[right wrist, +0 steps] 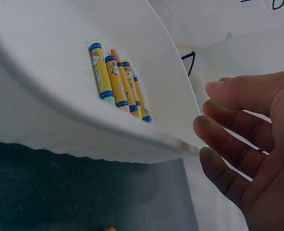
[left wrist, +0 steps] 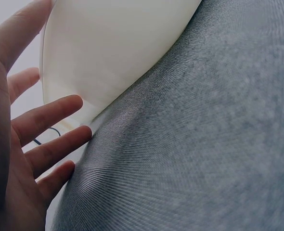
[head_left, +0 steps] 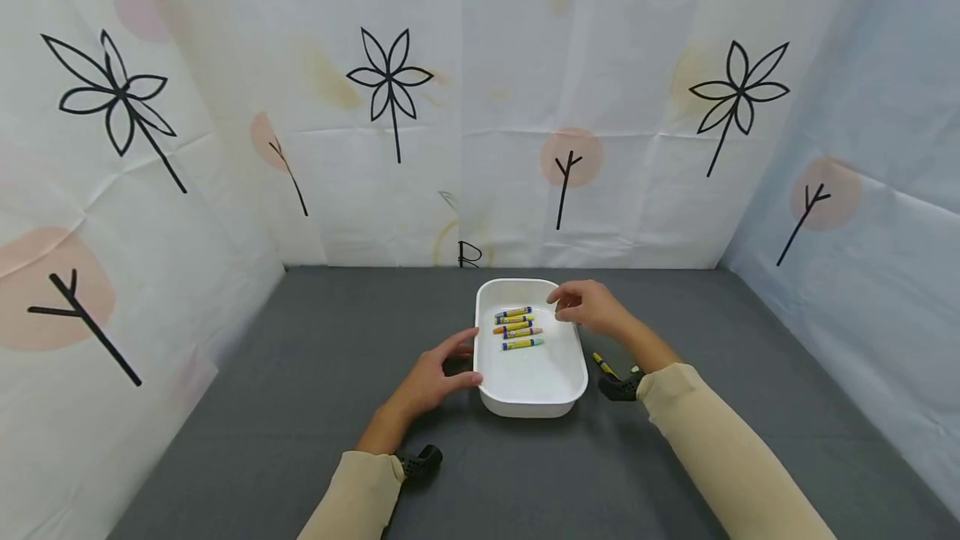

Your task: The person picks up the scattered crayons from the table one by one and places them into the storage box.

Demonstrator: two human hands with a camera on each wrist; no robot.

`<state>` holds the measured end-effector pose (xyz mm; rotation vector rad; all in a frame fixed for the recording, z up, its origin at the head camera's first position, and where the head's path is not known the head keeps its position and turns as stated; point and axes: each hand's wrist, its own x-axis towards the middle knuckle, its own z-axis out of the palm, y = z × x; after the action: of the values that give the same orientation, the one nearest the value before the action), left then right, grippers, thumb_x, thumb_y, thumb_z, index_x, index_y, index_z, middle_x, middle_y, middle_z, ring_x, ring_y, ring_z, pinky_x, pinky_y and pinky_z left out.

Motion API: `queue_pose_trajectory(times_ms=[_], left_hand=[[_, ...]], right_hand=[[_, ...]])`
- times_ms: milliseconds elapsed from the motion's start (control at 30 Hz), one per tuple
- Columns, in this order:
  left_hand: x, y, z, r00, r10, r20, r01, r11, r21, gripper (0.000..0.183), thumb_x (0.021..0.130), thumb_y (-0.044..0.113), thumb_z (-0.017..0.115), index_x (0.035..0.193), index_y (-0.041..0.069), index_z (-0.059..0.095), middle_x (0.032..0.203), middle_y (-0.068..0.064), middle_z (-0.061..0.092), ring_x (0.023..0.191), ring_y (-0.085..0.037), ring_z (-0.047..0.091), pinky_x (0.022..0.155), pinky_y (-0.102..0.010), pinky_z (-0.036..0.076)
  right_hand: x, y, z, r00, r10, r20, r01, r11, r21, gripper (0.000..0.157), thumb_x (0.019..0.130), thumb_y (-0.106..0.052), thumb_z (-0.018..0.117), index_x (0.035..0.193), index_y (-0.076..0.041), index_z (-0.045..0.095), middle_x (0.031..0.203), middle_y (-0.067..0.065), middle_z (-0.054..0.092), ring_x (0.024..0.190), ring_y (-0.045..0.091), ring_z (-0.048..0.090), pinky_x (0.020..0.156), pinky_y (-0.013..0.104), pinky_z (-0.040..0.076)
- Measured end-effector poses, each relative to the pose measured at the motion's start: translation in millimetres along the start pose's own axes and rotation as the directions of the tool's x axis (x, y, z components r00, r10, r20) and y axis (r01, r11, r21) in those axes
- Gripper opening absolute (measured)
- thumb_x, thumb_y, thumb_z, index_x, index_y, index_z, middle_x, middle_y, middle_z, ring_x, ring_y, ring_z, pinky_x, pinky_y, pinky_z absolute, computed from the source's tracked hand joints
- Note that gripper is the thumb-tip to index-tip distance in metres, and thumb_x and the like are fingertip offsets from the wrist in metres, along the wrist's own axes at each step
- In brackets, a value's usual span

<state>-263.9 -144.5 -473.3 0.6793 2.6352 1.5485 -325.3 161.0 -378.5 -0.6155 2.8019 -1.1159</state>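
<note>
A: Starting with the head view, where are the crayons?
B: Five crayons (head_left: 513, 327) lie in a loose row inside the white tray (head_left: 531, 377), toward its far half. Another crayon (head_left: 606, 366) lies on the grey table (head_left: 345, 340), just right of the tray, near the right wrist.
A: And the hands?
B: The left hand (head_left: 429, 377) is spread at the tray's left side, thumb and forefinger at the rim. The right hand (head_left: 591, 307) is over the far right corner, fingers loosely bent, with nothing visible in them.
A: What does the left wrist view show?
B: That hand wide open, fingers fanned beside the tray's outer wall, thumb up at the rim. It grips nothing.
A: And the right wrist view?
B: Relaxed, half-curled fingers by the rim, apart from the five crayons and holding none. A small orange thing at the bottom edge is too cut off to identify.
</note>
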Motion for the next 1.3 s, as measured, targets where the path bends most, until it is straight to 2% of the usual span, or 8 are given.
queue_pose_trajectory(times_ms=[233,433,733,900,1000,1133,1300], left_hand=[[0.4,-1.0,0.0,1.000,0.012,0.007,-0.012,1.000,0.016,0.070,0.087,0.032,0.074,0.148,0.024,0.041,0.131,-0.005,0.059,0.123,-0.026,0.053,0.099,-0.055,0.039],[-0.2,1.1,0.0,1.000,-0.018,0.006,0.018,1.000,0.013,0.071,0.086,0.032,0.075,0.148,0.027,0.042,0.131,-0.002,0.059,0.123,-0.023,0.052,0.100,-0.054,0.038],[0.9,1.1,0.0,1.000,-0.016,0.009,0.016,1.000,0.015,0.070,0.086,0.030,0.075,0.148,0.027,0.042,0.131,-0.003,0.059,0.123,-0.023,0.052,0.100,-0.054,0.038],[0.1,0.8,-0.9,1.000,0.004,0.011,-0.004,1.000,0.008,0.070,0.087,0.029,0.074,0.149,0.022,0.041,0.132,-0.007,0.059,0.123,-0.027,0.053,0.099,-0.055,0.039],[-0.4,1.6,-1.2,1.000,0.000,0.005,0.000,1.000,0.001,0.069,0.087,0.028,0.074,0.148,0.025,0.042,0.131,-0.006,0.059,0.123,-0.026,0.053,0.099,-0.055,0.038],[-0.9,2.4,-1.2,1.000,0.004,0.001,-0.004,1.000,-0.006,0.068,0.087,0.026,0.075,0.147,0.025,0.043,0.130,-0.007,0.060,0.123,-0.027,0.053,0.100,-0.057,0.037],[-2.4,10.7,-1.8,1.000,0.007,0.009,-0.006,0.999,-0.035,0.069,0.087,0.019,0.074,0.148,0.016,0.041,0.132,-0.014,0.058,0.124,-0.034,0.051,0.101,-0.060,0.034]], right_hand=[[-16,12,-6.3,0.998,0.002,-0.066,-0.002,1.000,-0.002,0.024,0.088,-0.003,0.070,0.111,0.001,0.068,0.091,0.008,0.062,0.076,0.022,0.056,0.063,0.034,0.048],[-29,25,-10.4,0.996,-0.014,-0.084,0.015,1.000,0.019,0.024,0.089,-0.003,0.068,0.112,0.004,0.066,0.090,0.009,0.064,0.075,0.022,0.060,0.067,0.040,0.050],[-45,42,-8.0,0.998,0.015,-0.064,-0.013,0.999,0.030,0.022,0.092,-0.009,0.067,0.111,0.001,0.067,0.086,0.006,0.064,0.071,0.022,0.059,0.065,0.041,0.051],[-51,48,-4.7,0.999,0.016,-0.050,-0.015,1.000,0.017,0.021,0.093,-0.011,0.067,0.110,0.001,0.067,0.083,0.005,0.064,0.070,0.022,0.057,0.062,0.038,0.048],[-52,52,-2.9,0.999,0.014,-0.036,-0.014,1.000,-0.011,0.020,0.092,-0.010,0.067,0.109,0.000,0.068,0.082,0.003,0.065,0.069,0.020,0.058,0.061,0.036,0.047],[-54,56,-1.4,1.000,0.006,0.008,-0.005,0.999,-0.036,0.020,0.091,-0.010,0.069,0.108,-0.001,0.069,0.082,0.001,0.066,0.070,0.017,0.059,0.063,0.035,0.048],[-57,59,-0.5,0.998,-0.013,0.066,0.017,0.998,-0.057,0.021,0.089,-0.008,0.070,0.109,0.000,0.068,0.079,0.000,0.064,0.067,0.015,0.057,0.061,0.034,0.047]])
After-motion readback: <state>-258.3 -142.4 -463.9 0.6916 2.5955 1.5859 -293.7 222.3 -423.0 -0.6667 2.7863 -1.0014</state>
